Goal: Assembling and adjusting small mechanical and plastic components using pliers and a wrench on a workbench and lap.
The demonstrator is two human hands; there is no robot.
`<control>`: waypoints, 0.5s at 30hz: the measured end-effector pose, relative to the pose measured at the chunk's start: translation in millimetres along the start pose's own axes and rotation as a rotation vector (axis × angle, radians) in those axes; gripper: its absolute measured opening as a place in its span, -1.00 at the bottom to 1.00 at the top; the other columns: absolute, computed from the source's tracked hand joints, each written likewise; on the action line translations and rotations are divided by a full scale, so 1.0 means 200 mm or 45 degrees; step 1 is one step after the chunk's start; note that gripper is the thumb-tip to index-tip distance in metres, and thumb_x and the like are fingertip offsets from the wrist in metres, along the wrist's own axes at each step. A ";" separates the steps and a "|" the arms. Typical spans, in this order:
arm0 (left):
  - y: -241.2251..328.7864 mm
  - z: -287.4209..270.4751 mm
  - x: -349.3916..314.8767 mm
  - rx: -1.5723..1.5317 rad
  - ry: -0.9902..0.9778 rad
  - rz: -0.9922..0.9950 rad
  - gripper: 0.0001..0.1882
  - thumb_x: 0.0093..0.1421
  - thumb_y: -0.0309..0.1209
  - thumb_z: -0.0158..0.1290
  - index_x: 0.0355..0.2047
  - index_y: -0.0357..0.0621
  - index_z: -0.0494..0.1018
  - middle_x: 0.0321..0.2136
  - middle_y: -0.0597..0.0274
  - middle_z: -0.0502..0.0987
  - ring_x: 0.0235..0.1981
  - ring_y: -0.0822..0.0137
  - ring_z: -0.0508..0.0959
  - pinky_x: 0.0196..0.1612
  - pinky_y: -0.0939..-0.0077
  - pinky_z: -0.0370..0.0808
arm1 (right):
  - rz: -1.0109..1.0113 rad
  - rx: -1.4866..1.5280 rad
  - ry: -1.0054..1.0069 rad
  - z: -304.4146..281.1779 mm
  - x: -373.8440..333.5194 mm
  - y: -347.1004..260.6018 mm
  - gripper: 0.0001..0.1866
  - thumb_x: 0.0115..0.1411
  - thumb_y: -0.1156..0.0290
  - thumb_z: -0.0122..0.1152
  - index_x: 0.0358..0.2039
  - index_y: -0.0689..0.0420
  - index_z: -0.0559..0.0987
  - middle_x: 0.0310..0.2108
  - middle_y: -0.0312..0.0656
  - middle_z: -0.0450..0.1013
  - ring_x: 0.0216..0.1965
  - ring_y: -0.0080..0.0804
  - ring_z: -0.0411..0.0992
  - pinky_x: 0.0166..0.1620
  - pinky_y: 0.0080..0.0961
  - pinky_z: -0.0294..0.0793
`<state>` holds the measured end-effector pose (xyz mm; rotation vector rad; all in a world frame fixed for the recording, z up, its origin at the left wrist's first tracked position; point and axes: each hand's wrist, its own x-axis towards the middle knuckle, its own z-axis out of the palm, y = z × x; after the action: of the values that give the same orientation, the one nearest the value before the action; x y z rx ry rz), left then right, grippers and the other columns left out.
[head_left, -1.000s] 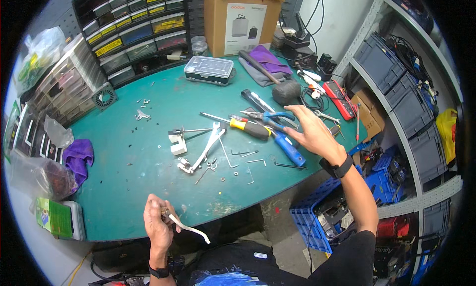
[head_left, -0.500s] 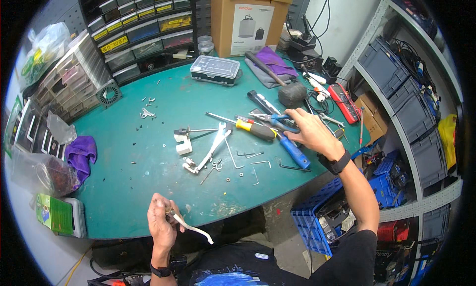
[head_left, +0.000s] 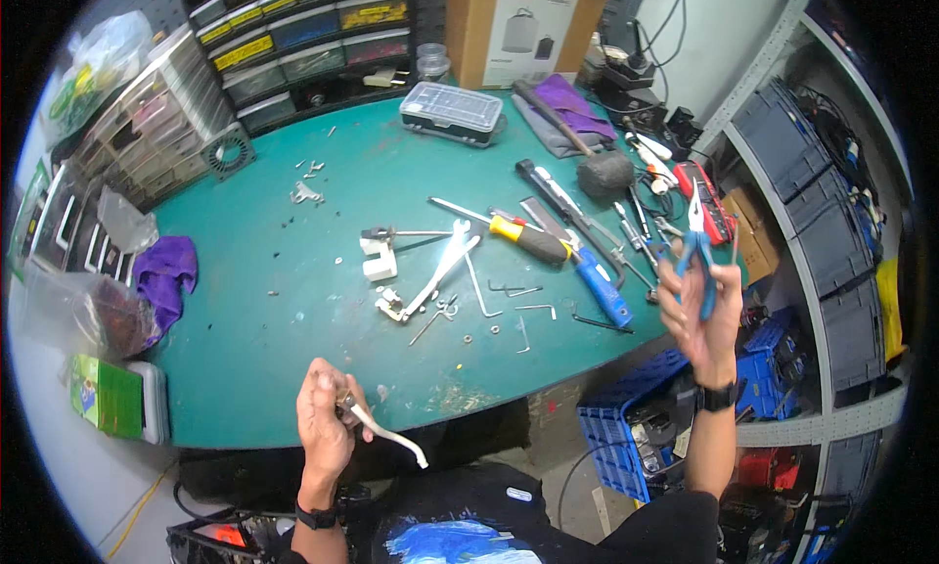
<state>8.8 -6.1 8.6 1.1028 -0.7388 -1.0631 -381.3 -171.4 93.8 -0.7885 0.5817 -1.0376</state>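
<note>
My left hand is closed around one end of a curved white lever, perhaps a brake lever, near the table's front edge. The lever's bent tip points down and right. At the right side, my right hand is raised, gripping blue-handled needle-nose pliers with their jaws upward. On the table between my hands lie a white lever assembly, a white clamp part, several hex keys, a yellow-and-black screwdriver and a blue-handled tool.
A rubber mallet, a red meter and a clear-lidded case lie toward the back. Small screws are scattered at left. Drawer cabinets line the back; a blue crate stands below the right edge.
My right hand has lifted the blue pliers off the table and moved right and nearer to me, turning their jaws upward. My left hand still holds the white lever. The view has shifted slightly.
</note>
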 end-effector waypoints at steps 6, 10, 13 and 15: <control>0.00 -0.01 0.00 0.023 -0.032 -0.028 -0.59 0.45 -0.01 -0.21 -0.43 -0.01 0.15 -0.78 0.38 0.12 -0.82 0.52 0.11 -0.78 0.61 0.28 | 0.281 0.039 0.110 0.19 -0.22 0.27 -0.61 -0.07 0.52 0.12 -0.20 0.04 0.26 -0.46 -0.29 0.14 -0.50 -0.48 0.19 -0.55 -0.56 0.22; 0.03 0.00 -0.01 -0.008 -0.034 -0.075 -0.66 0.44 -0.09 -0.21 -0.41 -0.01 0.16 -0.79 0.35 0.13 -0.80 0.52 0.08 -0.77 0.61 0.28 | 0.365 -0.335 -0.012 0.25 -0.31 0.48 -0.53 -0.06 0.56 0.08 -0.06 0.10 0.30 -0.31 -0.29 0.19 -0.40 -0.58 0.23 -0.41 -0.64 0.27; 0.04 0.03 -0.01 -0.025 -0.074 -0.090 -0.66 0.43 -0.10 -0.22 -0.42 -0.01 0.16 -0.78 0.34 0.14 -0.80 0.52 0.06 -0.78 0.61 0.26 | 0.406 -0.658 -0.133 0.38 -0.35 0.60 -0.48 -0.02 0.57 0.10 0.03 0.16 0.30 -0.25 -0.27 0.25 -0.31 -0.56 0.25 -0.18 -0.62 0.36; 0.04 0.06 -0.02 -0.055 -0.058 -0.096 -0.65 0.43 -0.09 -0.22 -0.43 -0.02 0.16 -0.78 0.34 0.14 -0.81 0.52 0.07 -0.80 0.61 0.25 | 0.318 -1.058 -0.270 0.47 -0.35 0.67 -0.47 -0.02 0.58 0.10 0.03 0.20 0.31 -0.31 -0.18 0.31 -0.27 -0.34 0.35 -0.10 -0.40 0.40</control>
<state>-1.4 -4.9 19.5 1.0798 -0.7117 -1.1662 -267.8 -41.5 46.6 -1.4861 0.9144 -0.4450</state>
